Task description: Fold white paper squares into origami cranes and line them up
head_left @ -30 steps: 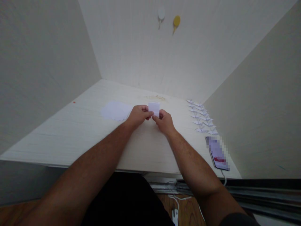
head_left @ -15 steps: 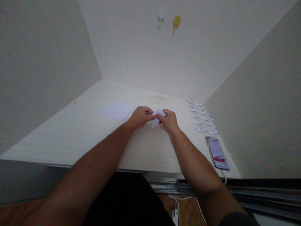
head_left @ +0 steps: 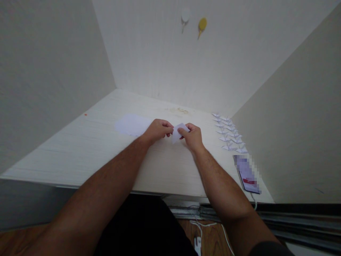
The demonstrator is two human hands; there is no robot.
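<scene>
A small folded piece of white paper is pinched between both my hands above the middle of the pale wooden desk. My left hand grips its left edge with closed fingers. My right hand pinches its right side with thumb and fingers pressed together. The paper is tilted, one corner pointing down toward the desk.
A stack of white paper sheets lies left of my hands. Several small folded paper figures are lined up at the desk's right side. A phone with a cable lies near the right front edge. Walls enclose the desk on three sides.
The paper went from a flat upright square held up between my fingertips to a tilted, folded shape held lower. Both hands stayed close together.
</scene>
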